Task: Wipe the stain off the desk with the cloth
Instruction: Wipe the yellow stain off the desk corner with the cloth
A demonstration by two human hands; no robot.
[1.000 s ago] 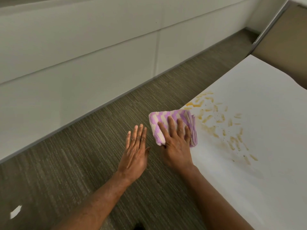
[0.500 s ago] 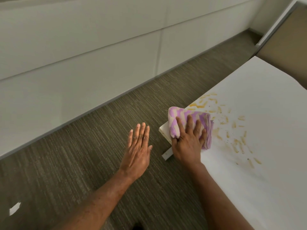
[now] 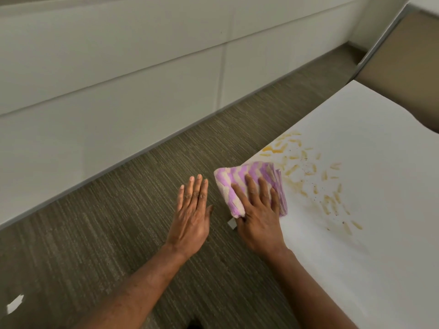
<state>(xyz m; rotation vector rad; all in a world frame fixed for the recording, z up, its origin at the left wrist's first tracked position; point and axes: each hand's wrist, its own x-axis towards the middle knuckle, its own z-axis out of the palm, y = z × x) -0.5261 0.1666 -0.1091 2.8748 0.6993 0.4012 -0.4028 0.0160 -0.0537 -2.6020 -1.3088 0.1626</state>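
A white desk (image 3: 356, 257) fills the right side of the view. An orange-brown stain (image 3: 316, 176) of smears and specks spreads over its near-left part. A folded purple and cream striped cloth (image 3: 240, 179) lies on the desk's left corner, partly overhanging the edge. My right hand (image 3: 259, 212) presses flat on the cloth, fingers spread over it. Beside the desk, my left hand (image 3: 192, 214) hovers flat over the carpet with fingers together, holding nothing.
Grey-brown striped carpet (image 3: 107, 245) covers the floor left of the desk. A white panelled wall (image 3: 118, 79) runs along the back. A tan partition (image 3: 403, 74) stands behind the desk at the upper right. A white scrap (image 3: 15, 303) lies on the floor at the lower left.
The cloth under my right hand slid right onto the stain, then back left to the desk's corner. My left hand has stayed in place.
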